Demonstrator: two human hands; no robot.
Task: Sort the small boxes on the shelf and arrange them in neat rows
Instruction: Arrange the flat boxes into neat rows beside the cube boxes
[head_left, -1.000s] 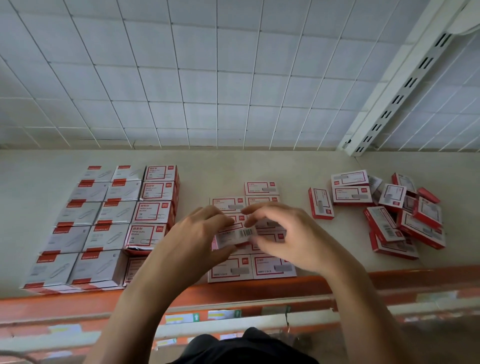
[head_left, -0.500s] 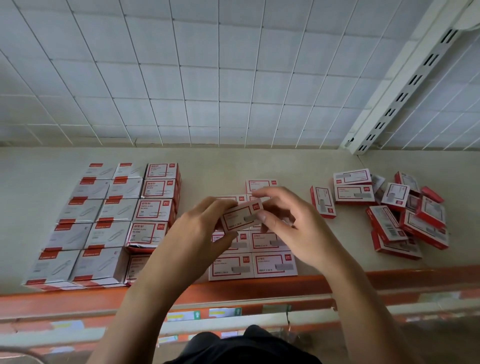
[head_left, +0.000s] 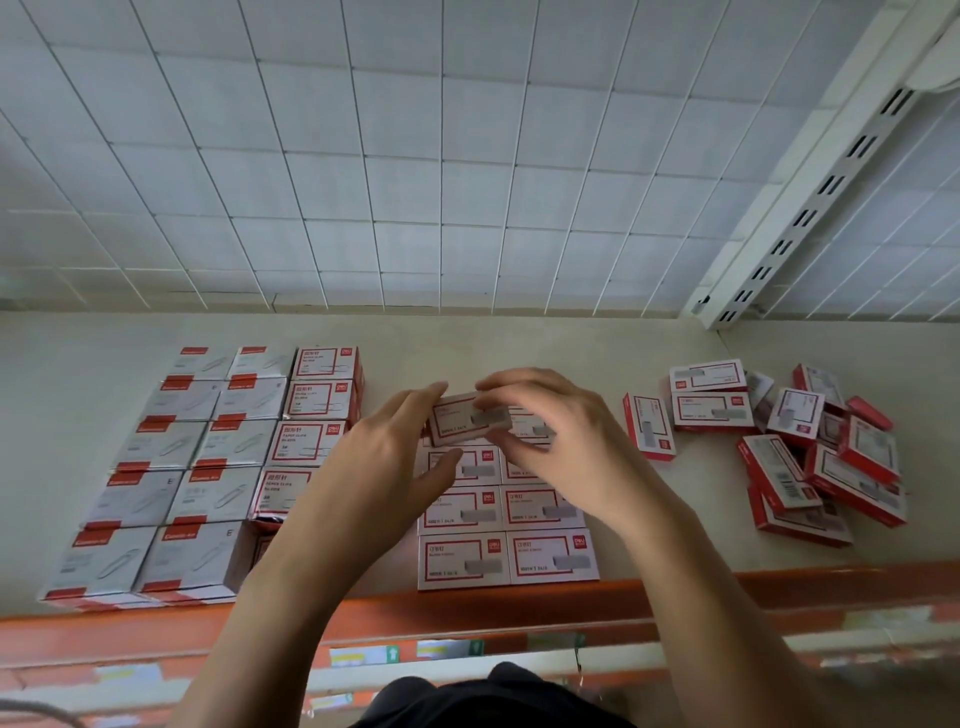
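Box is pinched at its ends by left hand and right hand, over the rows, at their far end.

A: Was the light good?
B: Soft, even, bright, with only faint shadows on the pale shelf board.
A: Sharp?
B: No. The white wire-grid panel curved at the edges, and the small white-and-red cardboard box and right hand were blurred.

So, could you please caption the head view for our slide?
Left hand and right hand hold a small box over the middle rows on the shelf; loose pile at right.
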